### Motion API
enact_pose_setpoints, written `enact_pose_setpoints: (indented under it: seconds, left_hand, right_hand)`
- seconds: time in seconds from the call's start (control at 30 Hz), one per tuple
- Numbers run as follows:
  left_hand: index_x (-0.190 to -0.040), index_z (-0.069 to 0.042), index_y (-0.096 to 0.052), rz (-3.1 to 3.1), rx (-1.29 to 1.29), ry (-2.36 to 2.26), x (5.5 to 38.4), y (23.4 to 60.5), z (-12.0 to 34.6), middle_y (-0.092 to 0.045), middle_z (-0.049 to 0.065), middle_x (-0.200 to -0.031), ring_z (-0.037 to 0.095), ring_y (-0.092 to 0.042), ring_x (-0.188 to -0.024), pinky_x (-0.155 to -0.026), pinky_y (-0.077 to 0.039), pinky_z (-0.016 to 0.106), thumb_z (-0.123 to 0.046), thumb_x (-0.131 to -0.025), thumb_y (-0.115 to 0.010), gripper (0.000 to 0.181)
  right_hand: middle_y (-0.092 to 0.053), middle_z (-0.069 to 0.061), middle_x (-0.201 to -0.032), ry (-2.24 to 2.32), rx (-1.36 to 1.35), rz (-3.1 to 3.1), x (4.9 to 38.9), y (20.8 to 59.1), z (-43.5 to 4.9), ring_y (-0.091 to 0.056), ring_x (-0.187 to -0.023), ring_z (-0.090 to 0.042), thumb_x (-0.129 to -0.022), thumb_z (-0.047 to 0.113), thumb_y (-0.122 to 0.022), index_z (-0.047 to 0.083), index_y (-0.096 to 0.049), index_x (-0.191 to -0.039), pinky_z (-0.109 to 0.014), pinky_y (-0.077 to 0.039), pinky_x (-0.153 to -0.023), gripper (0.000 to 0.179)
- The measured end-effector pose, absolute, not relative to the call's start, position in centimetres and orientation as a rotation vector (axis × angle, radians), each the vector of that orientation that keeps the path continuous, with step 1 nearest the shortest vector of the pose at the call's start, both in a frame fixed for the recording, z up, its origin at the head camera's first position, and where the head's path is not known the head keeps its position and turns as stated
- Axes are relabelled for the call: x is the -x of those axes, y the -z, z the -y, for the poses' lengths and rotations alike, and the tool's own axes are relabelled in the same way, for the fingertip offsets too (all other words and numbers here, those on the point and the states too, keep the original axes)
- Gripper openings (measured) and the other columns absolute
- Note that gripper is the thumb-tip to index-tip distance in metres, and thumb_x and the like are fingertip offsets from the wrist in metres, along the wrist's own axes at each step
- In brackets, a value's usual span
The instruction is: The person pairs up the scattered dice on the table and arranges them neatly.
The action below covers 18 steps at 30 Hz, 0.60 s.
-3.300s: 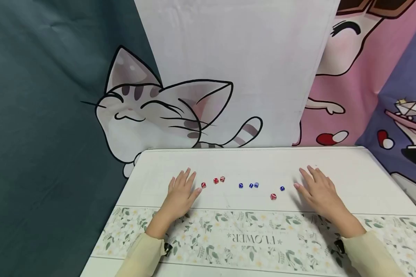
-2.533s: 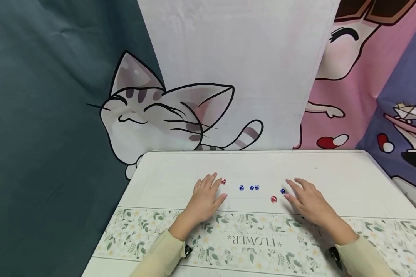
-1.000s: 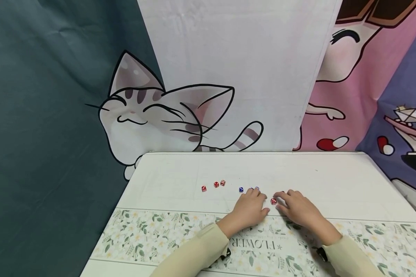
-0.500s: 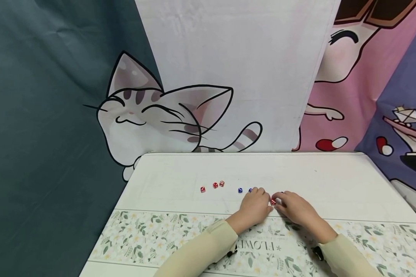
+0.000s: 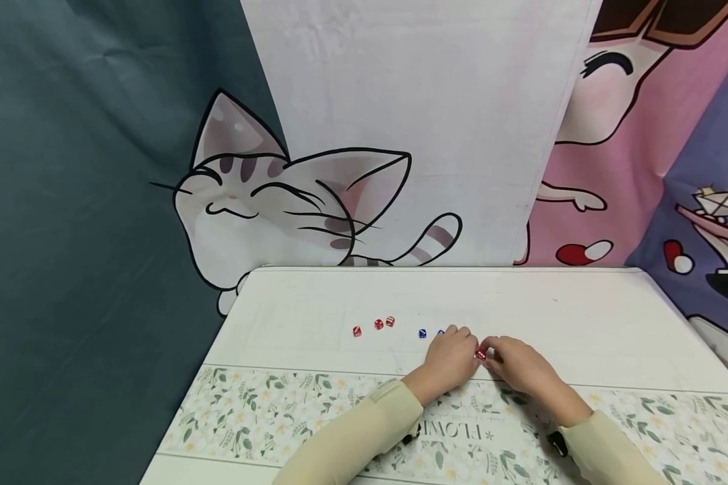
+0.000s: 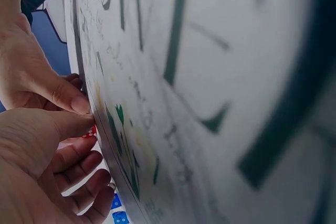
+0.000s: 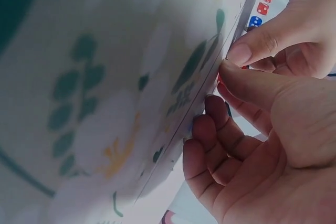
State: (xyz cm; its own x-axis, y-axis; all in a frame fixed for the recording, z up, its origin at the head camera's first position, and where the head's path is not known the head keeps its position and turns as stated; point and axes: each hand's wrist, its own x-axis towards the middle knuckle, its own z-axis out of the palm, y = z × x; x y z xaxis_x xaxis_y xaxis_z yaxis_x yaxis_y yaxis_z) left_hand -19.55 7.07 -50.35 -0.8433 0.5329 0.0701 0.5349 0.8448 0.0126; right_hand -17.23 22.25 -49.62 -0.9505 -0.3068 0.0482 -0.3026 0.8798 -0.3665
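Note:
A red die [image 5: 481,355] with white pips sits between my two hands, at the front of the white part of the table mat. My left hand [image 5: 451,357] pinches it between thumb and index finger from the left; in the left wrist view a red face of the die [image 6: 90,131] shows there. From the right, the thumb and index finger of my right hand [image 5: 518,364] close on the same die, mostly covered in the right wrist view. Blue dice [image 6: 120,217] lie close beyond the left fingertips. The other fingers of both hands are loosely curled.
Three red dice [image 5: 379,324] lie in a loose row to the left. A blue die [image 5: 422,333] stands near them, and another blue die [image 5: 441,332] is partly hidden by the left hand. The mat [image 5: 315,289] has a flowered band [image 5: 249,411] in front. Printed cloth hangs behind.
Both hands, earlier spread apart, have come together at the middle. The left passed over the red and blue dice, moving right; the right moved left. Both fingertips have closed on the front red die.

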Motion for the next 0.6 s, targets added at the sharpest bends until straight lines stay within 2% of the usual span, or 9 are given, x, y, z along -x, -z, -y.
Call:
enact_pose_setpoints:
  seconds: [0.33, 0.6]
  left_hand:
    - [-0.084, -0.026, -0.058, 2.969, 0.87, 0.02, 18.6, 50.0, -5.4, -0.051, -0.01, -0.088, 0.009, -0.047, -0.085, -0.069, -0.042, 0.026, -0.051, -0.084, -0.061, 0.025]
    - [-0.08, -0.026, -0.057, 2.956, 0.873, 0.046, 17.3, 49.9, -3.7, -0.051, -0.01, -0.085, 0.009, -0.044, -0.079, -0.064, -0.039, 0.025, -0.05, -0.083, -0.063, 0.025]
  right_hand:
    - [-0.045, 0.005, -0.072, 0.551, 0.529, -3.029, 16.4, 49.3, -21.0, -0.039, -0.063, -0.01, -0.083, 0.017, -0.069, 0.018, -0.064, -0.095, -0.028, -0.033, -0.056, 0.013]
    - [-0.045, 0.006, -0.075, 0.516, 0.57, -3.013, 15.8, 49.4, -19.7, -0.038, -0.065, -0.01, -0.081, 0.018, -0.07, 0.02, -0.064, -0.094, -0.027, -0.033, -0.057, 0.015]
